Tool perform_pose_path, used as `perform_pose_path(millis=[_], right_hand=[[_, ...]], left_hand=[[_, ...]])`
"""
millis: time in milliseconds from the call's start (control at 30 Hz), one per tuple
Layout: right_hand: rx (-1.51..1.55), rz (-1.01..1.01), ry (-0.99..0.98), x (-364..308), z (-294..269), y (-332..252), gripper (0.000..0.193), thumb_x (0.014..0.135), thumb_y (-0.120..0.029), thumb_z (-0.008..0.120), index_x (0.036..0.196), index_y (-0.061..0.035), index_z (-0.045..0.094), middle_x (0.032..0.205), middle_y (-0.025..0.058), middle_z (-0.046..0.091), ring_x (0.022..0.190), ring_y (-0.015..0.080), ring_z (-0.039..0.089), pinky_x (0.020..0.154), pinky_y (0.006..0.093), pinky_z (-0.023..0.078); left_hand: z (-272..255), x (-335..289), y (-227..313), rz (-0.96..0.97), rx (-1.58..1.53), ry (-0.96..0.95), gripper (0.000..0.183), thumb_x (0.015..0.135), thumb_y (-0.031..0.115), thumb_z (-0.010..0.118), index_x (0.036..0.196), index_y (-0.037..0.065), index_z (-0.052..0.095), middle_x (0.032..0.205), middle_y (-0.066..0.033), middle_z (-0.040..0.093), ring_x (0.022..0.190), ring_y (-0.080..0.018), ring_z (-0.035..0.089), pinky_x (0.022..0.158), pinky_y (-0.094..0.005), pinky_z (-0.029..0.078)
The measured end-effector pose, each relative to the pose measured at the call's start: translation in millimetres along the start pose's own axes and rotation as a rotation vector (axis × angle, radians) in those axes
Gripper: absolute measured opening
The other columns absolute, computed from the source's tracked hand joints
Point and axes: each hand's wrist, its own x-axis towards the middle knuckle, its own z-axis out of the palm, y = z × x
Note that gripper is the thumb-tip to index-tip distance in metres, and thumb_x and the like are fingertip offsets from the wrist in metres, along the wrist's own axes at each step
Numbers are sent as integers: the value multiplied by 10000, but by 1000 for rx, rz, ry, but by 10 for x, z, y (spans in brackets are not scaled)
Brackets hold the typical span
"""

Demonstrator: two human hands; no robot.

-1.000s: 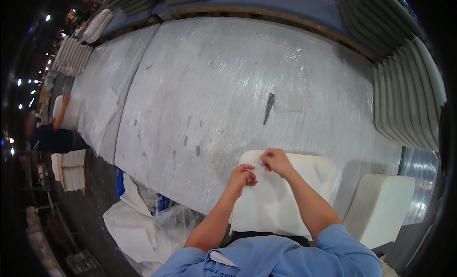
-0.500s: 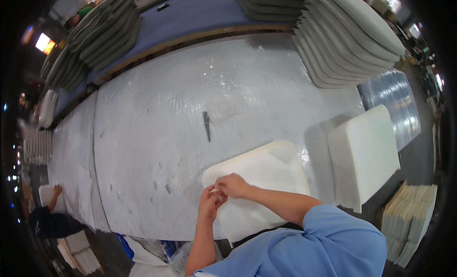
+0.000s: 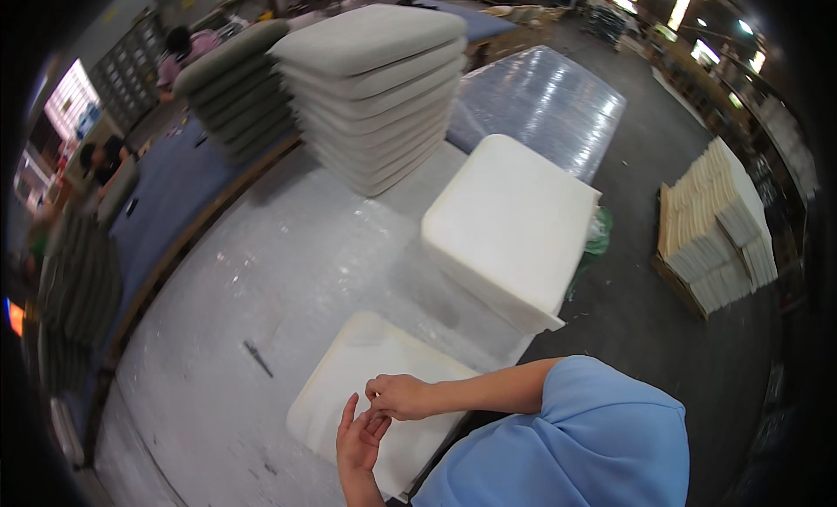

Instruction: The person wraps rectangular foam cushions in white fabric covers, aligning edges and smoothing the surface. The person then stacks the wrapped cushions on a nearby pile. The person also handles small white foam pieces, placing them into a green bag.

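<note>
A white, round-cornered cushion pad lies flat on the plastic-covered table in front of me. Over its near part my two hands meet at the fingertips. My right hand is closed in a pinch, and anything between its fingers is too small or hidden to make out. Just left of it, my left hand is turned palm up with its fingers apart, some of them touching the right fingertips. No object shows in the left palm. Beyond the pad, a narrow dark tool rests on the table, its kind unclear.
A tall block of white pads stands right of the work. Behind it rise a pile of light grey cushions and a plastic-wrapped slab. Stacked white sheets sit on the floor at right. People work by the blue table.
The view has swung to the right, bringing the white block and floor stack closer to the middle. My hands stay together over the pad, the left fingers now more spread.
</note>
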Motion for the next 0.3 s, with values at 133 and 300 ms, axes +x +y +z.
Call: perform_pose_path(millis=[133,300], right_hand=[[3,60,100,-632,-536,34,129,919,-181,695,1023,-114,735,1113,50,619,1037,269,632,789,403,554],[111,151,290,-1379,-1204,284,302,925,-206,719,1211,-127,663,1130,48,613,1084,268,643,805,383,558]], left_hand=[[506,257,-294,12,247,-102,704,945,-65,619,1572,32,315,1141,-222,720,1045,-310,729,937,-454,617],[1404,575,-670,0,411,-183,729,951,-37,655,1585,63,309,1158,-219,724,1042,-304,734,922,-431,625]])
